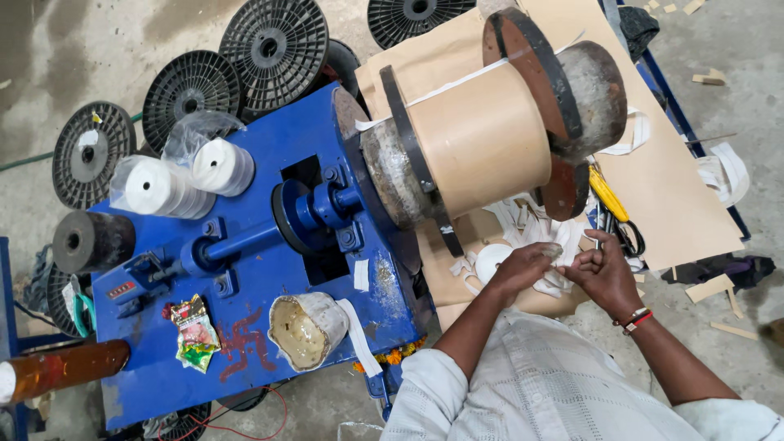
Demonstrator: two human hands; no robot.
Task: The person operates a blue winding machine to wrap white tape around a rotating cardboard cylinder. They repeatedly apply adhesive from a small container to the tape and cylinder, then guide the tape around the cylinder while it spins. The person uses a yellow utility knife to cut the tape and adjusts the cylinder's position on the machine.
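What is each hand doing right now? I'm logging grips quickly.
Left hand: closed, pinching white tape strip.
Right hand: closed, fingers pinching the same white tape strip.

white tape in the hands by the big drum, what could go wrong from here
1. The white tape that both hands (left, right) pinch lies among loose scraps, so it may snag or tangle.
2. The hands work just under the drum; if it turns, fingers could be caught.
3. The open pot stands near the blue machine's edge and could tip.
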